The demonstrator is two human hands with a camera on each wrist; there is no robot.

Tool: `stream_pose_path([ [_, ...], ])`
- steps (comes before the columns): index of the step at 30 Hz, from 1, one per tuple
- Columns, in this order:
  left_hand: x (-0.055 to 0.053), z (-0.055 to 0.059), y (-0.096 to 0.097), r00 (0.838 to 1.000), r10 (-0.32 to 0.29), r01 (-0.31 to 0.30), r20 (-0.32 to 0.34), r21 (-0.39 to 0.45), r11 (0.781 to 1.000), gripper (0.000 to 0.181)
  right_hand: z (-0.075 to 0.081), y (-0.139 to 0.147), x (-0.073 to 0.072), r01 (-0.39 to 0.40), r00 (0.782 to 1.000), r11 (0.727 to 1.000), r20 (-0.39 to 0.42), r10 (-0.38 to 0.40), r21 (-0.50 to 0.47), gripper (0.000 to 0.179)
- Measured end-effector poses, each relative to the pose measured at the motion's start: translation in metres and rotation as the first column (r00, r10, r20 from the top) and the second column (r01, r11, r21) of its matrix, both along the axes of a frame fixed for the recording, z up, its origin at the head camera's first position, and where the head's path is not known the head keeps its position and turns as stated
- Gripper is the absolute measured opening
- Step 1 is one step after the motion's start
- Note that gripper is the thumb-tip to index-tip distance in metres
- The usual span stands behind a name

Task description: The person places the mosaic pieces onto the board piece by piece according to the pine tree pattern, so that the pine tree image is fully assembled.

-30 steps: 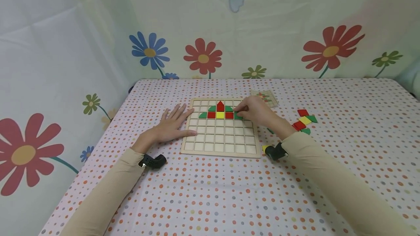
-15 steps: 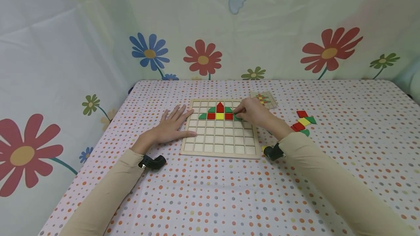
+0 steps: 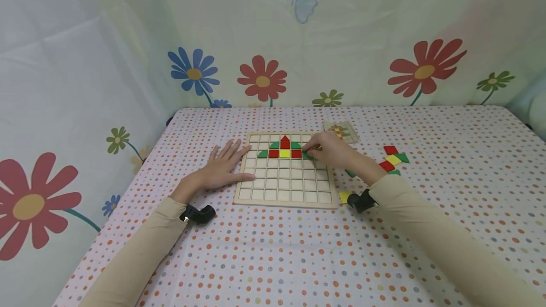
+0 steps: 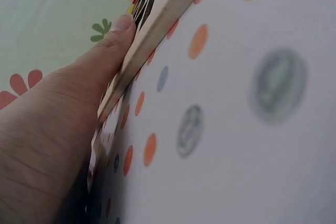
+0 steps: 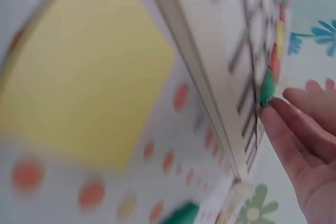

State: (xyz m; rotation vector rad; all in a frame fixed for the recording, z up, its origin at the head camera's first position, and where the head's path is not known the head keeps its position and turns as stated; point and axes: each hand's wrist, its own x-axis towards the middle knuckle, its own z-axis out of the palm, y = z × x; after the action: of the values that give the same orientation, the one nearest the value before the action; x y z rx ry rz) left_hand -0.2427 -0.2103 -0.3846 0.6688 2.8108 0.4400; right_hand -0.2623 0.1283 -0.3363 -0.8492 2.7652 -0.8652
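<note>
A wooden grid board lies flat on the dotted cloth. In its upper rows a red triangle tops a pattern of red squares, a yellow square and green curved tiles. My left hand rests along the board's left side, fingers spread; its thumb lies on the edge in the left wrist view. At the pattern's right end, my right hand pinches a green tile in its cell between thumb and fingertips. Part of that tile is hidden by the fingers.
Behind the right hand lies a pattern card. Loose red, yellow and green tiles are grouped on the cloth to the right. A yellow square tile lies by the board's lower right corner, near the wrist camera.
The right hand stays at the same green tile, its fingers shifting slightly. The left hand keeps its place. The whole head view has drifted a little downward.
</note>
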Motion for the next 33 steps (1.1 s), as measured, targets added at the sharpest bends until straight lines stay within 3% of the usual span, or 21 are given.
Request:
stream_pose_path([
  [4,0.000,0.000,0.000,1.000,0.008,-0.008,0.007,-0.005,1.000,0.101,0.009,0.018,0.004,0.009,0.999,0.998,0.048,-0.006,-0.063,0.025],
  [8,0.000,0.000,-0.001,1.000,0.018,-0.017,0.014,-0.017,1.000,0.102,0.021,0.038,0.010,0.018,1.000,0.997,0.024,-0.016,-0.077,0.025],
  [13,0.000,0.000,-0.002,0.999,0.025,-0.025,0.023,-0.014,1.000,0.100,0.037,0.065,0.026,0.056,0.998,0.996,0.009,-0.056,-0.068,0.025],
  [18,0.000,0.001,-0.002,0.999,0.020,-0.020,0.025,-0.016,1.000,0.101,0.043,0.093,0.044,0.080,0.996,0.997,-0.040,-0.081,-0.017,0.024],
  [25,0.001,0.003,-0.002,0.999,0.030,-0.030,0.024,-0.020,0.999,0.099,0.030,0.113,0.059,0.075,0.995,0.995,-0.069,-0.070,0.063,0.022],
  [33,0.001,0.001,0.000,1.000,0.010,-0.011,0.016,0.010,1.000,0.106,0.002,0.136,0.062,0.077,0.997,0.991,-0.007,-0.077,0.112,0.028],
])
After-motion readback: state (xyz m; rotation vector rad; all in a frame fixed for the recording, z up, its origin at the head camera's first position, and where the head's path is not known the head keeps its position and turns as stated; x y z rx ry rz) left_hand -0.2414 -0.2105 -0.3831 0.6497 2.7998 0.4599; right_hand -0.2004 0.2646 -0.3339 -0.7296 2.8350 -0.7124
